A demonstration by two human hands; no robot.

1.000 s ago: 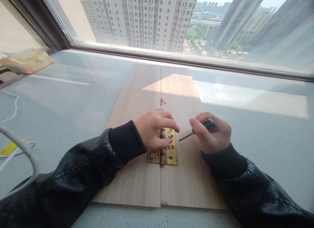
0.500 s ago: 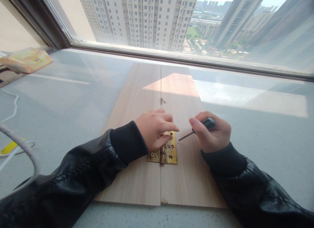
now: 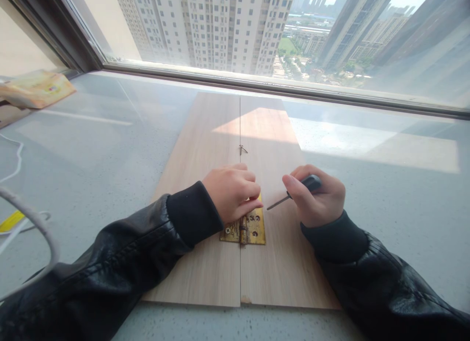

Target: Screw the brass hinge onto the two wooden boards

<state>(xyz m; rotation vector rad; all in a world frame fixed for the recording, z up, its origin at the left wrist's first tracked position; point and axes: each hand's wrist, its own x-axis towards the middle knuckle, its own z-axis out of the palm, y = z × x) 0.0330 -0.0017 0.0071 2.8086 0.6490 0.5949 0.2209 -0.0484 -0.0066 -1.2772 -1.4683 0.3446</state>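
Note:
Two pale wooden boards (image 3: 205, 272) lie side by side with a narrow seam between them. Across the seam sits a worn brass hinge (image 3: 253, 237); a cross-head screw (image 3: 228, 231) is in its lower left hole, and open holes show on the right leaf. My left hand (image 3: 233, 191) covers the hinge's upper part. Its thumb and forefinger are closed together over the right leaf's top corner, and whatever is between them is hidden. My right hand (image 3: 323, 199) grips a dark-handled screwdriver (image 3: 312, 183), its tip just right of the hinge, above the right board.
A few loose screws (image 3: 242, 149) lie on the seam beyond my left hand. At the left are a tissue pack (image 3: 38, 89), a thick grey cable (image 3: 46, 233) and thin white cords (image 3: 18, 157). The window frame (image 3: 235, 81) borders the speckled countertop (image 3: 91, 150) at the back.
My left forefinger has curled in from stretched out to meet the thumb, over the right leaf's top hole. My right hand and the screwdriver have barely moved.

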